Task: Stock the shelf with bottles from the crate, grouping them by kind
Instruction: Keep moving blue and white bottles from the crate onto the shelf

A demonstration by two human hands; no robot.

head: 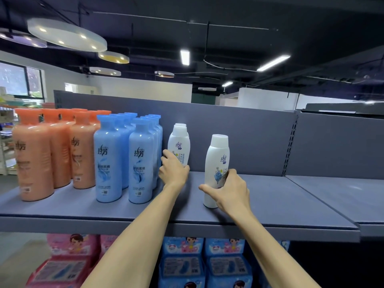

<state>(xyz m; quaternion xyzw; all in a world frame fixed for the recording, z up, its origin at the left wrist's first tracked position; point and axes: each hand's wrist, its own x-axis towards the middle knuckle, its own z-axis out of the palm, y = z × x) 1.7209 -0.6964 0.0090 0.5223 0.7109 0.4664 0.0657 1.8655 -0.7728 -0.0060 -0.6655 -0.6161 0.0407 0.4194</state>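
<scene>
Our left hand [173,168] grasping a white bottle [179,142] at the back of the grey shelf [270,196], beside the blue bottles [126,159], our right hand [230,191] gripping another white bottle [217,163] nearer the front, orange bottles [47,150] far left

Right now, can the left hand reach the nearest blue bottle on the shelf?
Probably yes, once it lets go: the left hand grips a white bottle right beside the blue bottle, with nothing between.
</scene>
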